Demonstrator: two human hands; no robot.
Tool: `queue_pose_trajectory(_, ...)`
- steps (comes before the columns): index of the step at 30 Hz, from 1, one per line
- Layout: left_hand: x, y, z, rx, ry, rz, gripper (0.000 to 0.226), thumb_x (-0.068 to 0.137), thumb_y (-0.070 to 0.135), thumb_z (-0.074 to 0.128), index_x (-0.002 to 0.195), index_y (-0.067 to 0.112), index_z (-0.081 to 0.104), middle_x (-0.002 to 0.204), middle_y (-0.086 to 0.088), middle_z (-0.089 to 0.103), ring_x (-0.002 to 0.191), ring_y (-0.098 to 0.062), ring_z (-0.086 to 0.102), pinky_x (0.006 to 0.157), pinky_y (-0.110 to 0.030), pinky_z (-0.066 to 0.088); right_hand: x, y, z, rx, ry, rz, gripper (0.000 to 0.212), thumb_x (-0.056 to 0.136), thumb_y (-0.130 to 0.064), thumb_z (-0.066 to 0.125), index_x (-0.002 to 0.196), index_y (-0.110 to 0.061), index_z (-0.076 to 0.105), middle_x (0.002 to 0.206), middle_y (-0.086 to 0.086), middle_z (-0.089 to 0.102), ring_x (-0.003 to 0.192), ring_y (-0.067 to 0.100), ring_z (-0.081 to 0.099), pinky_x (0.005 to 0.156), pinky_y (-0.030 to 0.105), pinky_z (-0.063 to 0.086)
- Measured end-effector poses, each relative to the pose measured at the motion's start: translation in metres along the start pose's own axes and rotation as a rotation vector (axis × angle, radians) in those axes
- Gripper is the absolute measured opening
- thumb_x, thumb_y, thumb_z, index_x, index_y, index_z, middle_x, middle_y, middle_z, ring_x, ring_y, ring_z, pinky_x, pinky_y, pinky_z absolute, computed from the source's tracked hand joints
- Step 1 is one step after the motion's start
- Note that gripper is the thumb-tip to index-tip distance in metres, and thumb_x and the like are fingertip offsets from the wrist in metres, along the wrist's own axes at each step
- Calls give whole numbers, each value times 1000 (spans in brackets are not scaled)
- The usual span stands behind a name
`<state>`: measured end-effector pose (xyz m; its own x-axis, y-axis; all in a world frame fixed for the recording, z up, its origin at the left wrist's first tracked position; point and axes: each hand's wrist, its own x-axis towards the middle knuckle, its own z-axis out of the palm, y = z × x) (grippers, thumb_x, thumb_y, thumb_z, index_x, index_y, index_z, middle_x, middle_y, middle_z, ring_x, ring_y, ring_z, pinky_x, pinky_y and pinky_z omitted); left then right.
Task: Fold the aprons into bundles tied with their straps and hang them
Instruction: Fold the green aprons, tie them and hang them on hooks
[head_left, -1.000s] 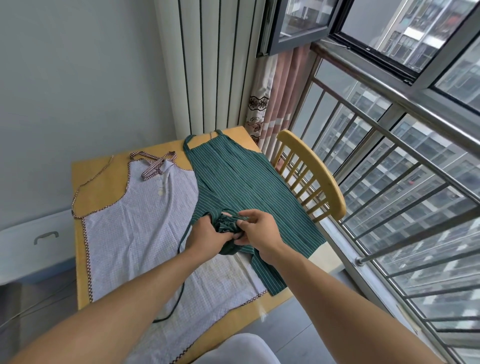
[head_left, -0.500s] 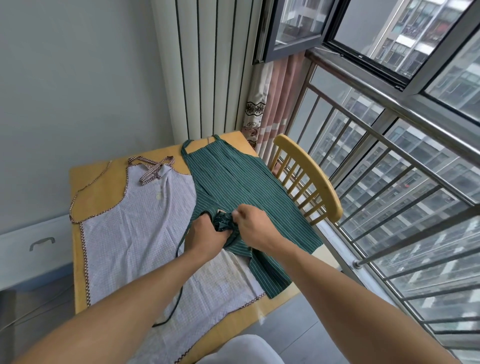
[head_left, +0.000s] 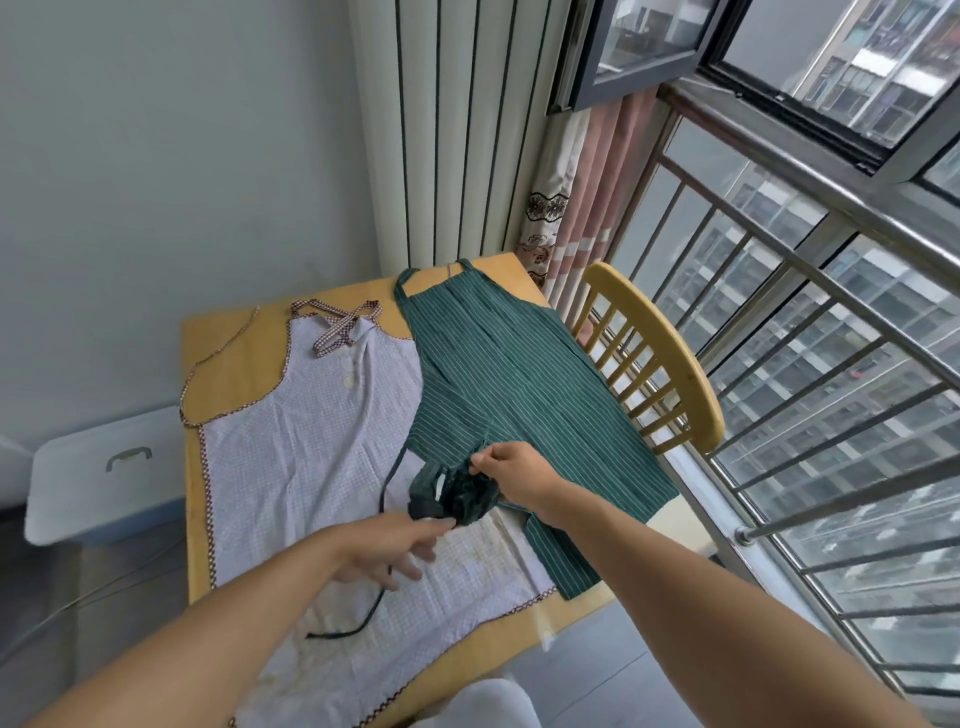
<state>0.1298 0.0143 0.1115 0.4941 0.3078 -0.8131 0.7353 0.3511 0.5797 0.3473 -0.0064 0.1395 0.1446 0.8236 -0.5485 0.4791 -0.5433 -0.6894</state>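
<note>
A green striped apron (head_left: 509, 374) lies spread on the right half of the wooden table (head_left: 228, 332). Its lower left edge is gathered into a dark bunch (head_left: 457, 496). My right hand (head_left: 514, 470) pinches the top of that bunch. My left hand (head_left: 384, 545) hovers just below and left of it, blurred, fingers stretched out and holding nothing, one fingertip close to the bunch. A thin green strap (head_left: 371, 613) trails from the apron over a white checked apron (head_left: 311, 457), which lies flat on the left with its red-checked neck strap (head_left: 337, 325) crossed.
A yellow wooden chair (head_left: 660, 364) stands against the table's right side, next to a metal railing (head_left: 831, 395) and windows. A white lidded box (head_left: 104, 467) sits left of the table. A pink curtain (head_left: 587, 208) hangs behind.
My left hand has come off the green bunch and drawn back toward me with fingers spread. My right hand stays pinched on the bunch.
</note>
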Motion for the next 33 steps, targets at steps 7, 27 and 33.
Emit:
queue_pose_trajectory(7,29,-26,-16,98,545,362,14,90,29,75,79,23,71,79,11,71,73,-3,64,74,-27,54,23,36,42,-208,-161,116,31,106,-33,50,88,-17,68,66,-3,49,54,11,42,50,24,34)
queue_pose_trajectory(27,108,-91,20,383,753,881,17,78,20,87,91,13,78,86,6,73,70,-11,68,56,-33,58,36,48,67,-276,-286,126,28,95,-44,67,90,-21,82,64,-9,51,57,6,39,51,18,33)
queue_pose_trajectory(33,110,-90,19,590,671,1092,20,93,24,60,82,15,74,79,7,68,59,-11,62,47,-28,53,32,59,66,-331,-363,165,33,89,-39,76,66,-17,70,63,-7,58,58,8,48,60,26,45)
